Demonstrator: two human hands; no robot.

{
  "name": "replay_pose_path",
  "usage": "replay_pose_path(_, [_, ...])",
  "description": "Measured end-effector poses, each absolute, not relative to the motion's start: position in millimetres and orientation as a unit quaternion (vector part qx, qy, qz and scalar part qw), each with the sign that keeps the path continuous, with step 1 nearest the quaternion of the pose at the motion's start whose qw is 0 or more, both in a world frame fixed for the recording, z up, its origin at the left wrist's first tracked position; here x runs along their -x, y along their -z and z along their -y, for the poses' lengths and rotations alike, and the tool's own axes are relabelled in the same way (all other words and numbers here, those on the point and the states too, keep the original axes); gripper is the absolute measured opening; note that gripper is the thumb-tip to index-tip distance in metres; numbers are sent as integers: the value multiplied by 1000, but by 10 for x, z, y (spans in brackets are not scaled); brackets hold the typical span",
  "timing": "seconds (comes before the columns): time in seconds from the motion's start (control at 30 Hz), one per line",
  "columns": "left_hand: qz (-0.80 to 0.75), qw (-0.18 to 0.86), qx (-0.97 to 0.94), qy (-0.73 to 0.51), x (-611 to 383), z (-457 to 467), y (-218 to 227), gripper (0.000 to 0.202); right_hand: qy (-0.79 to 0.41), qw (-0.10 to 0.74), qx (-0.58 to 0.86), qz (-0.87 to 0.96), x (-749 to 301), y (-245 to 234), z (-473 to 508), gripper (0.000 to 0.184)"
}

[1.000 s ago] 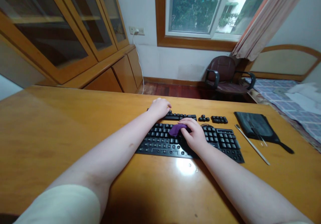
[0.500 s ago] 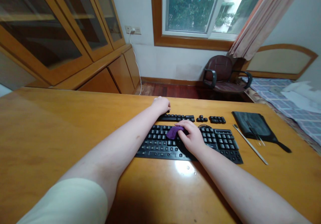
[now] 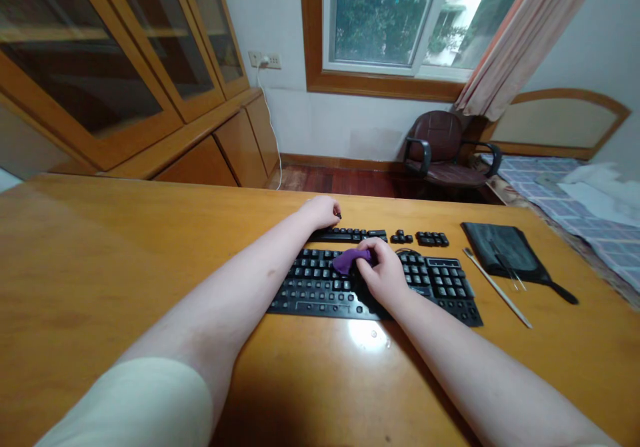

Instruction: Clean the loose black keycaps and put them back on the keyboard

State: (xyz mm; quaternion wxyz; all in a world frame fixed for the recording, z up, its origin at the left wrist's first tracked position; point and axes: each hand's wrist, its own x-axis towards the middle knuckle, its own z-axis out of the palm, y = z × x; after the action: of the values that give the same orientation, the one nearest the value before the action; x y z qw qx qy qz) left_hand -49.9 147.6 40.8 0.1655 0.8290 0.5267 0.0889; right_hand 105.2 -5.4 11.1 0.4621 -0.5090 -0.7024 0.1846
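A black keyboard [image 3: 320,297] lies on the wooden desk, with bare switch posts along its nearer rows. Over its middle, my right hand [image 3: 385,273] is closed on a purple cloth [image 3: 347,260], part of which hangs out to the left. Beyond the keyboard lies a row of loose black keycaps [image 3: 345,235], partly hidden by my left forearm. My left hand [image 3: 323,212] is just above that row, its fingers pinched around a small black keycap [image 3: 339,216].
Further loose keycaps [image 3: 433,239] sit in small groups behind the keyboard's right half. On the right are a black pouch [image 3: 500,250], a thin wire tool [image 3: 513,273] and a pale long-handled brush [image 3: 500,290]. A chair [image 3: 443,143] stands beyond the desk.
My left hand has risen slightly from the row, with the keycap between its fingers. My right hand has gathered the cloth a little closer, its fingers more curled.
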Motion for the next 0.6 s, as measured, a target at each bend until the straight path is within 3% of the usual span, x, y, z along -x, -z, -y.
replay_pose_path(0.13, [-506,208,-816,-186,548,-1238,-471,24,-207,494,529,658,-1061,-103,47,10])
replay_pose_path(0.37, [-388,506,-625,-449,707,-279,-406,22,-287,570,520,568,-1033,-164,46,13])
replay_pose_path(0.6, [-358,565,-538,-513,654,57,-256,19,-320,553,496,588,-999,-188,101,16])
